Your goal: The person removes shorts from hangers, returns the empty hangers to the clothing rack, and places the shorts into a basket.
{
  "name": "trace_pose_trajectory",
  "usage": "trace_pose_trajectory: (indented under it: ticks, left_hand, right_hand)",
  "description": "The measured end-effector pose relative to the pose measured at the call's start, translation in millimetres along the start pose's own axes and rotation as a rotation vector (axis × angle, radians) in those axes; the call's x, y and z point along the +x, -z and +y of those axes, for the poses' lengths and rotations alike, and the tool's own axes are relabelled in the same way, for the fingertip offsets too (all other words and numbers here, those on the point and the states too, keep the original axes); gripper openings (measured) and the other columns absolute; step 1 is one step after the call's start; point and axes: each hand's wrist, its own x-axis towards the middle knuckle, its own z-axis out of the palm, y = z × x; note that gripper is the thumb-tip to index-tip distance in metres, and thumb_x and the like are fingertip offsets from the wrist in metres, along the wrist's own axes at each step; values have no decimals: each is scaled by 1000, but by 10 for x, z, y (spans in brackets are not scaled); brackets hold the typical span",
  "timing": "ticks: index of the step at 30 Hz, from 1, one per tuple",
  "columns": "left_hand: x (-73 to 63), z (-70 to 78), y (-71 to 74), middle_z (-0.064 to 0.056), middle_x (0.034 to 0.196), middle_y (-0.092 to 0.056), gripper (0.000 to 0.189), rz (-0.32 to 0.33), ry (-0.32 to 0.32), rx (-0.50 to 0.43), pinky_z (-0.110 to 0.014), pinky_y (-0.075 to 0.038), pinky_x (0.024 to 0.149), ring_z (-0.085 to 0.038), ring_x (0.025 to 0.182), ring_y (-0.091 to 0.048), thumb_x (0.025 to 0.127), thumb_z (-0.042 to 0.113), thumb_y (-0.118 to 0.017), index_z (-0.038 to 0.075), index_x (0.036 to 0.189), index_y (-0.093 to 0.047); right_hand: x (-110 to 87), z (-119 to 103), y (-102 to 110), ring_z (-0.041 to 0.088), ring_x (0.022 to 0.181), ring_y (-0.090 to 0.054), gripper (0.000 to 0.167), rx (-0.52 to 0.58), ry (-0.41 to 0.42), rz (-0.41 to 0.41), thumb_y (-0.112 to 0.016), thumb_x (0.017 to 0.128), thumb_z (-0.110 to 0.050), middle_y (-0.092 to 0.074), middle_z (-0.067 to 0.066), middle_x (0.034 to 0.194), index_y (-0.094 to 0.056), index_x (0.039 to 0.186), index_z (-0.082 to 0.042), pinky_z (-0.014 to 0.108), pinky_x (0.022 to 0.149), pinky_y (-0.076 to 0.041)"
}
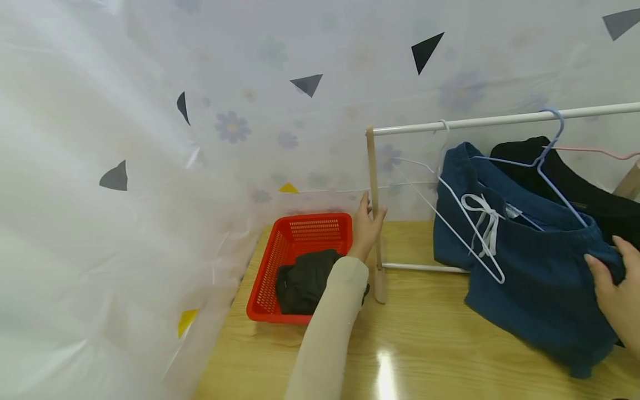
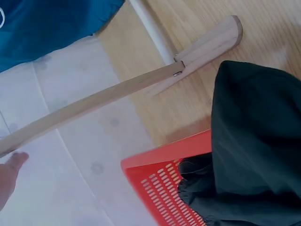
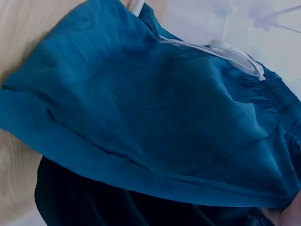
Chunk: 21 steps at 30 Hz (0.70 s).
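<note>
Plainly, the left hand (image 1: 366,229) is at four o'clock from the centre of the head view, thumb and fingers apart and straddling the flat, pale wooden post (image 1: 371,161) of a rack; whether they press the wood, I cannot tell. The right hand (image 1: 622,289), at the far edge between three and four o'clock, pinches a side of the waistband on the blue shorts (image 1: 530,283). These hang below the smooth white tubular rail (image 1: 500,119), soft and creased, with a gathered waist and a white cord drawstring (image 1: 484,208) tied in a bow. A slim blue hanger (image 1: 539,161) reaches into the waist opening; a thin, triangular white hanger (image 1: 501,279) slants across the front. Behind, at one o'clock from the shorts, is a matt black garment (image 1: 520,153), near a pink hanger (image 1: 600,150). At eight o'clock from the left hand, a rectangular red plastic basket (image 1: 315,228), its walls perforated with slots, holds crumpled dark cloth (image 1: 310,283) on the glossy wood-grained table (image 1: 410,344).
</note>
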Motion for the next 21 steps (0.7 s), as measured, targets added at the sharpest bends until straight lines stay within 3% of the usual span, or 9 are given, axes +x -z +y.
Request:
trace_pose_trajectory:
  ticks: [2, 3, 6, 7, 8, 10, 13, 21]
  left_hand:
    - [-5, 30, -5, -19, 131, -54, 50, 10, 7, 2, -40, -47, 96, -29, 121, -53, 94, 15, -54, 4, 140, -37]
    - [-8, 41, -8, -18, 128, -57, 47, 19, 11, 14, -40, -49, 94, -27, 119, -54, 94, 13, -53, 5, 139, -40]
    - [-14, 66, -17, -16, 128, -58, 43, 26, 30, 31, -38, -51, 91, -24, 118, -55, 95, 9, -50, 7, 137, -44]
    - [-15, 72, -20, -16, 128, -58, 42, 31, 37, 31, -37, -51, 91, -24, 118, -56, 95, 8, -50, 7, 137, -44]
    - [-16, 75, -22, -17, 128, -57, 43, 35, 43, 27, -37, -51, 91, -24, 118, -56, 95, 8, -50, 6, 137, -44]
    - [-13, 76, -23, -18, 127, -57, 42, 43, 52, 23, -36, -50, 92, -25, 118, -56, 95, 6, -50, 5, 137, -45]
    - [-4, 67, -15, -20, 124, -59, 40, 58, 56, 15, -35, -50, 92, -26, 115, -57, 94, 4, -51, 4, 134, -48]
    - [-7, 14, 10, -22, 121, -60, 37, 60, 43, -10, -35, -51, 92, -28, 111, -60, 92, 2, -52, -1, 129, -51]
  right_hand:
    - [20, 23, -37, 25, 120, -53, 44, 51, 12, -22, -46, 98, -23, -51, 40, 117, -48, 126, 10, 34, 110, -33]
    - [26, 26, -53, 7, 119, -53, 38, 68, 10, -20, -47, 97, -16, -52, 40, 114, -51, 122, 13, 24, 109, -33]
    - [26, 29, -88, -29, 95, -34, 27, 112, 12, 30, -49, 94, -4, -60, 35, 102, -55, 109, 18, -1, 93, -24]
    - [24, 23, -93, -28, 92, -34, 25, 113, 7, 44, -49, 93, -3, -60, 35, 99, -55, 106, 18, -2, 89, -22]
    - [20, 10, -88, -19, 95, -46, 25, 103, -2, 45, -48, 93, -2, -60, 34, 98, -55, 105, 19, 4, 92, -31]
    - [10, -18, -78, 11, 96, -59, 25, 69, -12, 49, -46, 93, -1, -58, 34, 96, -53, 103, 20, 25, 92, -42]
    - [1, -67, -57, 55, 91, -45, 27, 36, -32, 39, -42, 94, -1, -51, 41, 97, -50, 104, 22, 56, 83, -36]
    - [-60, -101, -43, 55, 84, -45, 27, 18, -20, 82, -41, 93, 0, -49, 41, 94, -49, 102, 24, 58, 74, -33]
